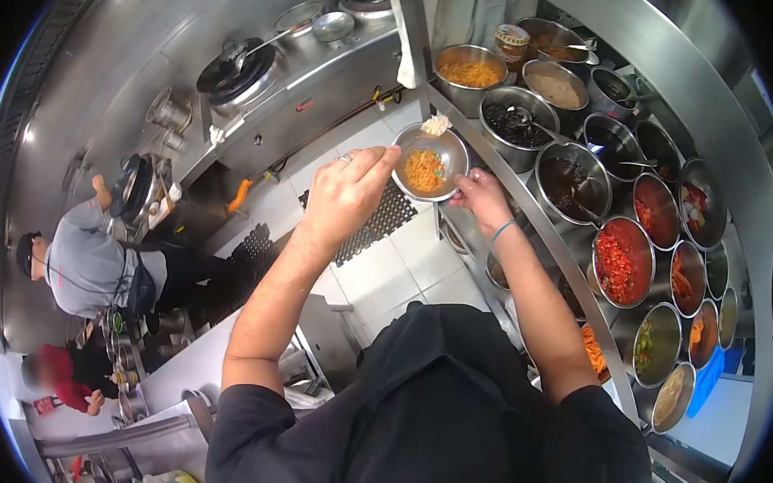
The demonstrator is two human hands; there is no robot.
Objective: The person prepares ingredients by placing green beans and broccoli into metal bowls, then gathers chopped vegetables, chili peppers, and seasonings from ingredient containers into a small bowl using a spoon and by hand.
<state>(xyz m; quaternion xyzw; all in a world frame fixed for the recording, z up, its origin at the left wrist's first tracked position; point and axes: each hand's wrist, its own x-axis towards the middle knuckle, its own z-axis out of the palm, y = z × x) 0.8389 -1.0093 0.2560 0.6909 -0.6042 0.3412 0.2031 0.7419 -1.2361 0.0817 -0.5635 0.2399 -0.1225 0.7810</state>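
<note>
My right hand [482,199] grips the rim of a round steel bowl [454,157] with thumb and fingers. Crumbly orange-yellow food [424,171] lies in the bottom of that bowl. At the bowl's left side, my left hand [354,185] is closed, with a ring on one finger. It seems to pinch the thin handle of a spoon, mostly hidden by the fingers. A pale, lumpy scoop of food [436,125] sits at the spoon's end, over the bowl's far rim.
Right of a steel rail stand several steel containers, among them chopped red peppers [617,264], black food [516,124] and orange crumbs [469,73]. A wok [238,71] rests on the range at upper left. Two people work at left, one in a grey shirt [93,259].
</note>
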